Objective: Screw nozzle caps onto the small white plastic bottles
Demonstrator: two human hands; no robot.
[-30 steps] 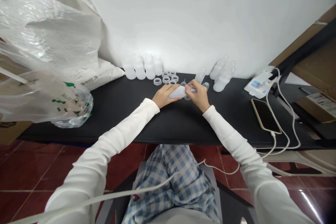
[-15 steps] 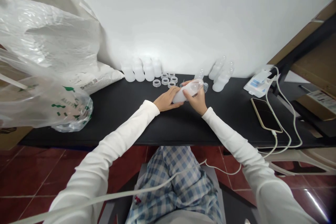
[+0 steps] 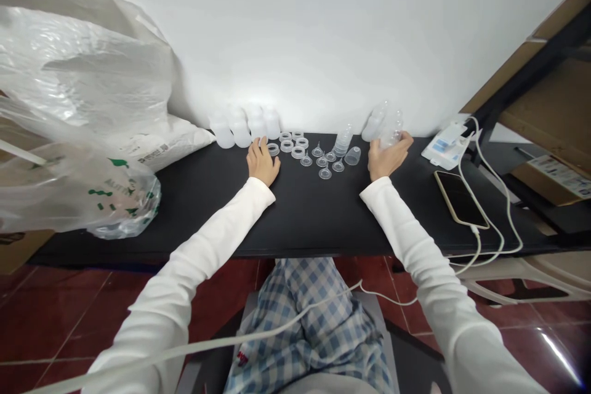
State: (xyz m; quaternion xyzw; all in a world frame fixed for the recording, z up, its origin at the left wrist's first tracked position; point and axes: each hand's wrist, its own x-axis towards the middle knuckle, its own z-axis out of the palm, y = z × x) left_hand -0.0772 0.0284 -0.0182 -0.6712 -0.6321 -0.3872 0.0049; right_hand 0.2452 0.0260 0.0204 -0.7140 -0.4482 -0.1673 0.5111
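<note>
My left hand (image 3: 261, 162) lies with fingers apart in front of a row of frosted white baby bottles (image 3: 225, 134) without caps; whether a fingertip touches one is unclear. My right hand (image 3: 388, 156) is wrapped round the lower part of a baby bottle with a clear cap (image 3: 393, 123) at the right. Just behind it leans another capped bottle (image 3: 376, 120). Between my hands lie several clear screw rings (image 3: 286, 146), several clear teats (image 3: 325, 173), a stack of clear caps (image 3: 343, 138) and one loose cap (image 3: 353, 156).
A white plastic sack (image 3: 87, 74) and a clear bag with green print (image 3: 124, 197) bulge over the left of the black table (image 3: 305, 221). To the right are a phone (image 3: 460, 198) on a cable, a white power adapter (image 3: 446, 146) and a cardboard box (image 3: 554, 181).
My hands have parted. The capped bottle went right with my right hand to stand by the other capped ones. My left hand moved left to the uncapped bottles. The teats now show.
</note>
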